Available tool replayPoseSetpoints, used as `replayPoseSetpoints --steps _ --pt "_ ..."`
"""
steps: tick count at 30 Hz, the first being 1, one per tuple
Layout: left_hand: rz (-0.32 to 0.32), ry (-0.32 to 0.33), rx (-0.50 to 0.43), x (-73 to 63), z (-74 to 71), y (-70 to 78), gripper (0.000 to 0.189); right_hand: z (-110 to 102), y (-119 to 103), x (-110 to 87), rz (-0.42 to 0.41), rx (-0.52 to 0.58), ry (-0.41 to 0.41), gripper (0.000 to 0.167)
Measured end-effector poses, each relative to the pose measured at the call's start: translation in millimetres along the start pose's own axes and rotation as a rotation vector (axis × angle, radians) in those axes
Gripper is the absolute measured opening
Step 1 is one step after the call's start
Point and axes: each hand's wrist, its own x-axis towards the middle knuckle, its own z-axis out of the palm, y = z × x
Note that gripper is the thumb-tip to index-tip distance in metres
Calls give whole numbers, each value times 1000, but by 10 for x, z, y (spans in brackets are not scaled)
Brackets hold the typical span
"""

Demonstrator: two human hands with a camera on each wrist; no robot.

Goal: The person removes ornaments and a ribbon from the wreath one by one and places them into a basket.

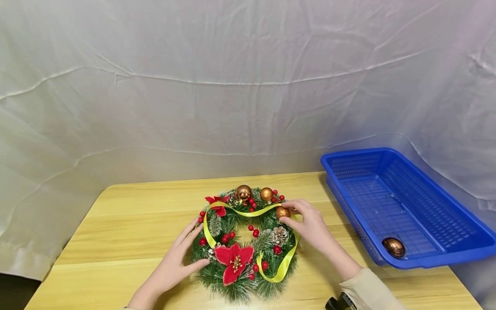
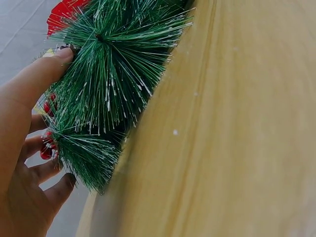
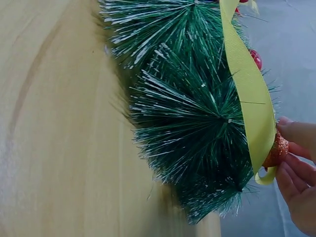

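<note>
A green Christmas wreath (image 1: 240, 290) lies on the table, trimmed with red berries, pine cones and a large red poinsettia (image 1: 234, 263) at its near side. A yellow ribbon (image 1: 248, 213) winds loosely over it. My right hand (image 1: 308, 221) pinches a glittery copper bauble (image 1: 283, 213) at the wreath's right side, beside the ribbon; the right wrist view shows the glittery bauble (image 3: 279, 149) between thumb and fingers. Two more baubles, one shiny (image 1: 243, 192) and one matte (image 1: 266, 194), sit at the far side. With fingers spread, my left hand (image 1: 176, 262) rests against the wreath's left edge.
A blue plastic basket (image 1: 348, 211) stands at the right of the wooden table (image 1: 128, 224), with a shiny brown bauble (image 1: 393, 247) in its near corner. Pale cloth (image 1: 217, 116) hangs behind the table and at its sides.
</note>
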Motion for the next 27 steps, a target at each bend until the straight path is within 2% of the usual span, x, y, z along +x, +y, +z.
replayPoseSetpoints --steps 12,21,27 --pt "7 3 1 3 6 -9 86 1 -21 -6 -18 -53 -46 41" --pt "5 1 0 -9 3 -15 85 11 -9 -13 -37 -45 -73 47" --pt "19 12 6 -6 11 -25 86 10 -5 -13 -40 -43 -58 44"
